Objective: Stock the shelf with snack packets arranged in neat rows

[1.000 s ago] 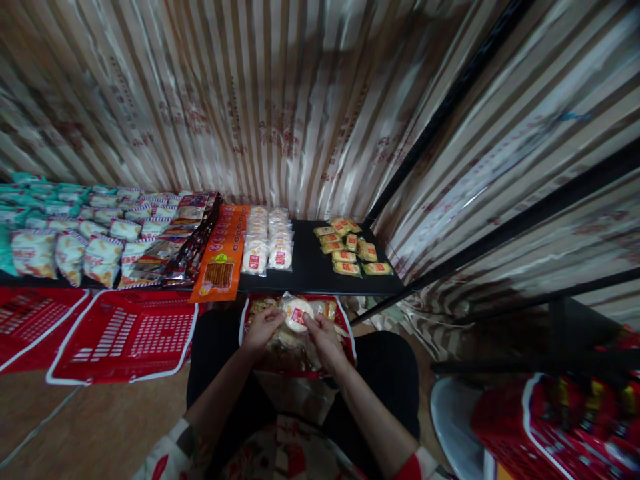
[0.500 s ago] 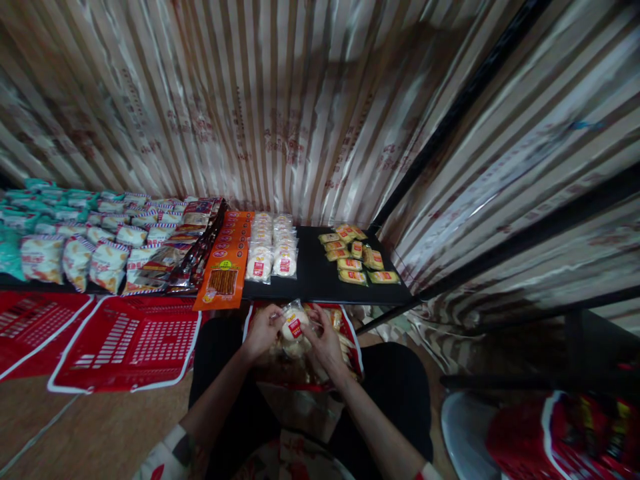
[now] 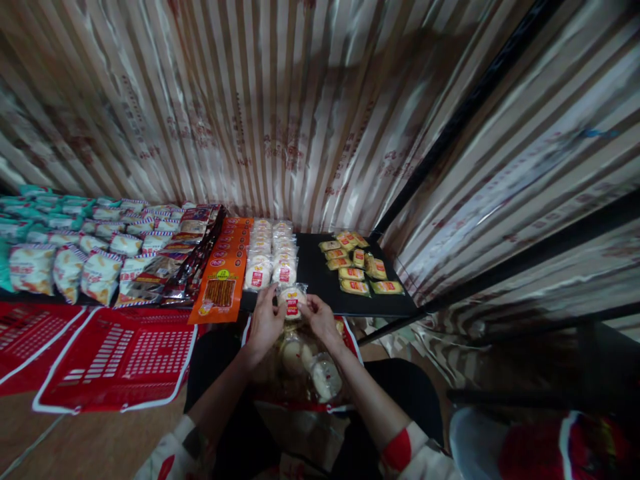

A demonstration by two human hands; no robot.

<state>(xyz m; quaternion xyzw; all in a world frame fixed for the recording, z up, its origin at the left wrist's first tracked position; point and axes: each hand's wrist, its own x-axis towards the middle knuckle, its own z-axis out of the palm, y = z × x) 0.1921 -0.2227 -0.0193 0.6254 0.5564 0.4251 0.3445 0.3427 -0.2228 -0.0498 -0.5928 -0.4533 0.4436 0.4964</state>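
Observation:
A round white cracker packet in clear wrap with a red label is pinched between both hands at the shelf's front edge. My left hand grips its left side, and my right hand grips the right. Just beyond it, two rows of matching packets overlap on the black shelf. Beneath my hands, between my knees, a red basket contains more loose round packets.
Left of the rows lie an orange snack bag, dark brown bags and white snack bags. Small yellow packets are grouped at right. Red baskets stand below left. A black post slants at right before a striped curtain.
Both hands have carried the cracker packet up and forward from over the basket to the shelf edge, by the front of the rows. More of the basket's contents now shows.

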